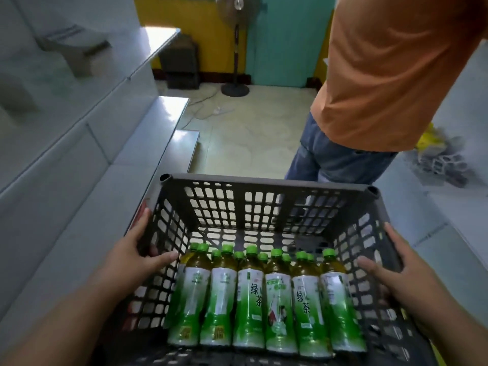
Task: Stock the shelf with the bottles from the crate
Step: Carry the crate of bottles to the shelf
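A dark grey slatted crate (266, 182) fills the lower middle of the head view. Several green-tea bottles (248, 299) with green caps stand in rows at its near end; the far half of its floor is bare. My left hand (132, 256) grips the crate's left wall, thumb inside and fingers outside. My right hand (393, 268) grips the right wall the same way. White shelves (87, 96) step up along the left side, with nothing on them where they show.
A person in an orange shirt and jeans (369, 83) stands just past the crate's far right corner. A pedestal fan (235, 46) and a dark box (182, 62) stand at the back wall. Pale tiled floor lies ahead. Clutter (443, 159) sits at the right.
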